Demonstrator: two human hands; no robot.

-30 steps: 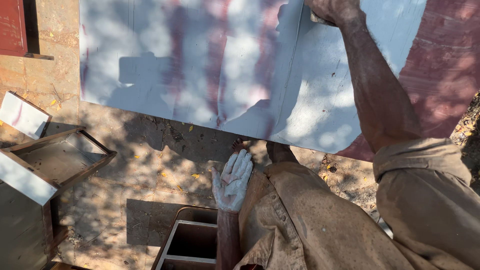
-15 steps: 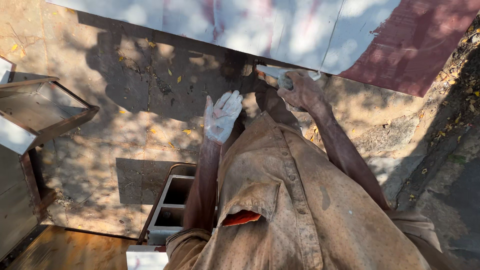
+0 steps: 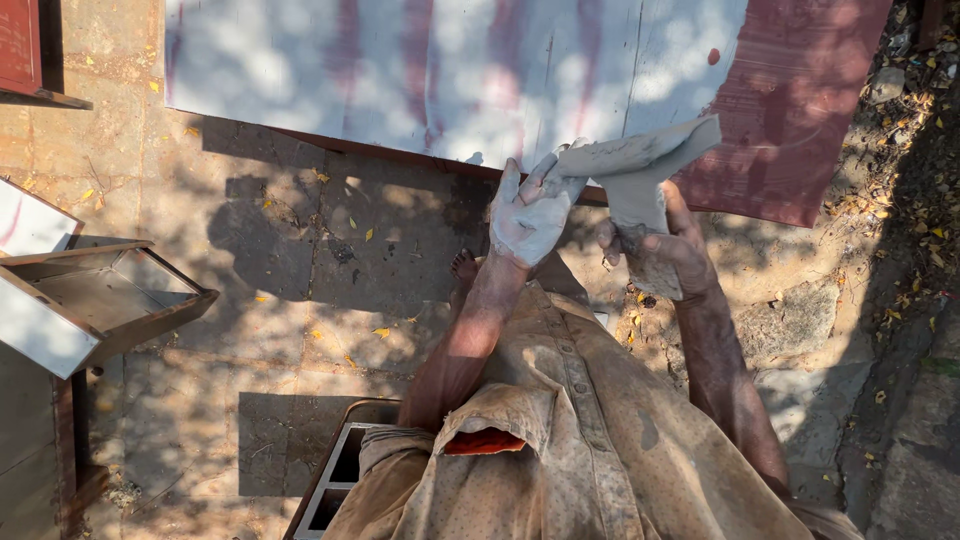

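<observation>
My right hand (image 3: pixel 660 255) grips the handle of a wide flat scraper (image 3: pixel 640 155) smeared with grey-white putty, held up in front of my chest. My left hand (image 3: pixel 525 215), coated in white putty, pinches the left end of the scraper's blade with its fingertips. Just beyond both hands a large board (image 3: pixel 400 80) lies flat on the ground. Most of it is covered in a pale coat, and its right part (image 3: pixel 800 110) is bare red-brown. My bare foot (image 3: pixel 464 266) shows under my left forearm.
A wooden drawer-like box (image 3: pixel 110 300) with a white front stands at the left. A red panel (image 3: pixel 20 45) leans at the top left. An open frame (image 3: pixel 335 480) lies by my knee. Dry leaves and rough dirt (image 3: pixel 905 200) run along the right.
My right hand has come back from reaching over the board, with the scraper in it. My left hand has risen to meet the blade. The view has tilted up toward the board.
</observation>
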